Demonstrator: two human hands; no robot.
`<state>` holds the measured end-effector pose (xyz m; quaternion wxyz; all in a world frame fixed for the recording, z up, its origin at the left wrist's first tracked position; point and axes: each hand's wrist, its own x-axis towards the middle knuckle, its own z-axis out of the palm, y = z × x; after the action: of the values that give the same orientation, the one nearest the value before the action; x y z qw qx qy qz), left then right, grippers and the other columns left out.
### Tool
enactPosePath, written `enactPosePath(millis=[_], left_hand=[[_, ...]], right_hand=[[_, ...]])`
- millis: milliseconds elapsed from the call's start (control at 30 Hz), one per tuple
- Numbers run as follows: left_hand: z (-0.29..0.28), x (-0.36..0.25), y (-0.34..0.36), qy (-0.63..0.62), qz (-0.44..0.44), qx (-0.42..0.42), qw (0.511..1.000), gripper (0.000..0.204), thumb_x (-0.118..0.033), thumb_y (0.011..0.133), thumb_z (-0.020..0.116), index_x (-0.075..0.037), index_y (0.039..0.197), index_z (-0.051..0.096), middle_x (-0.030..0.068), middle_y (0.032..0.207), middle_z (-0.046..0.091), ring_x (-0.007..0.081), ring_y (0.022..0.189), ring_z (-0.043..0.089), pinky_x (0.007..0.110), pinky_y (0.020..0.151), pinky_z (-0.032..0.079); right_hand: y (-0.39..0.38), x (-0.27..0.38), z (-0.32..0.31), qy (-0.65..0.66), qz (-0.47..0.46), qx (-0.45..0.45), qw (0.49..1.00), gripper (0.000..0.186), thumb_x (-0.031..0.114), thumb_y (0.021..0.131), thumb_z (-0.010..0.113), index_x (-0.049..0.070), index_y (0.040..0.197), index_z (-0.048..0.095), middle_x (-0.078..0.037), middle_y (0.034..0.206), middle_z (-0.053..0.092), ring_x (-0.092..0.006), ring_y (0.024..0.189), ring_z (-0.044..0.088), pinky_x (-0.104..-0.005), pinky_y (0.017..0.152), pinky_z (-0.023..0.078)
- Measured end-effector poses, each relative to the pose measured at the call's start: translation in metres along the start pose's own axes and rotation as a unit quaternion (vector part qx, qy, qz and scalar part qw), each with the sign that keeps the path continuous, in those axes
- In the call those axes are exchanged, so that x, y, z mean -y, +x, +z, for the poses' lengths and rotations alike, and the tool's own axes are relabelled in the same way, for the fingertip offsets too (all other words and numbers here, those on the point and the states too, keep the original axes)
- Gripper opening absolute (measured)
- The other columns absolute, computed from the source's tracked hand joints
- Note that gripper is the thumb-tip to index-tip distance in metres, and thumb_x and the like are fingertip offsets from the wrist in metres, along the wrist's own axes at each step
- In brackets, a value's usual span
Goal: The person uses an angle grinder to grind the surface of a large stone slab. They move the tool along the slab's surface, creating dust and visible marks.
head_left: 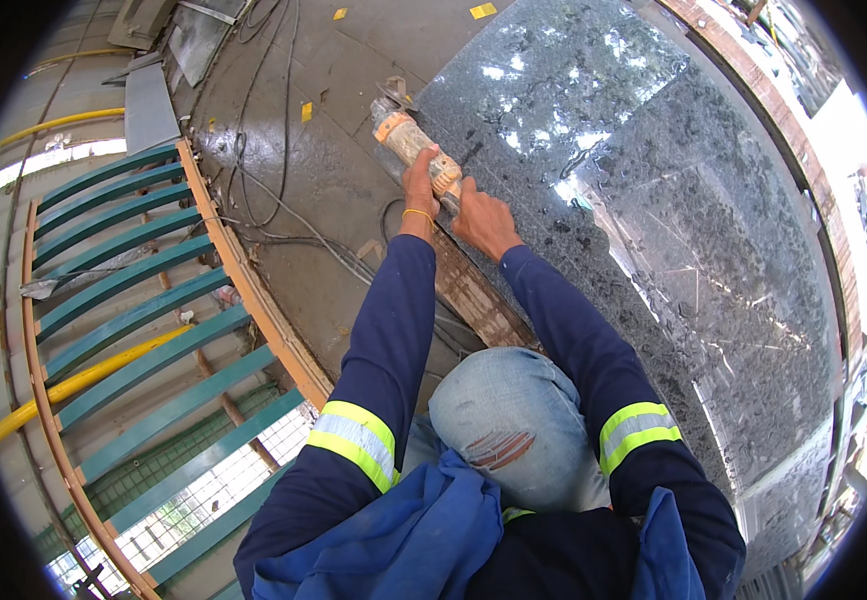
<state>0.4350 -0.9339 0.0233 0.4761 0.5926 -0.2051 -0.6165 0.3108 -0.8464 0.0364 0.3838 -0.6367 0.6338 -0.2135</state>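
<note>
An angle grinder (409, 138), orange and caked with pale dust, is held in both hands ahead of my knee. My left hand (421, 195) wraps round its body from the left side, with a thin yellow band at the wrist. Behind it, my right hand (487, 218) grips the rear end of the tool. The grinder's head points away from me, at the left edge of a dark, wet stone slab (644, 230). Whether its disc touches the slab cannot be made out. Below my hands runs a worn wooden board (489, 290) along the slab's edge.
Grey cables (299, 215) trail over the wet floor (339, 150) to the left. Further left lies a frame with green slats and orange-brown rails (224, 250), near a yellow pipe (84, 380). A grey sheet (151, 110) lies beyond. A brick edge (789, 120) borders the slab's far right.
</note>
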Motion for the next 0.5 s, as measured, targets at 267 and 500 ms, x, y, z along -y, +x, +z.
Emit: enactPosePath(millis=[267,500], left_hand=[[-0.002,0.002,0.007,0.004,-0.004,0.002,1.000,0.042,-0.023,0.083,0.075,0.001,0.113,0.058,0.0117,0.092,0.064,0.0266,0.077,0.069,0.041,0.070,0.059],[-0.005,-0.002,0.018,0.003,-0.025,0.012,1.000,0.037,-0.022,0.082,0.075,-0.001,0.109,0.060,0.0093,0.093,0.063,0.0242,0.077,0.067,0.041,0.071,0.058]], right_hand=[[0.000,0.002,-0.004,0.009,0.010,0.006,1.000,0.031,0.007,0.081,0.062,-0.005,0.105,0.047,-0.032,0.089,0.070,-0.0480,0.085,0.071,-0.0539,0.076,0.057],[0.005,0.002,0.000,0.024,0.002,-0.002,1.000,0.035,0.008,0.079,0.064,-0.006,0.106,0.046,-0.033,0.089,0.069,-0.0488,0.084,0.071,-0.0545,0.073,0.057]])
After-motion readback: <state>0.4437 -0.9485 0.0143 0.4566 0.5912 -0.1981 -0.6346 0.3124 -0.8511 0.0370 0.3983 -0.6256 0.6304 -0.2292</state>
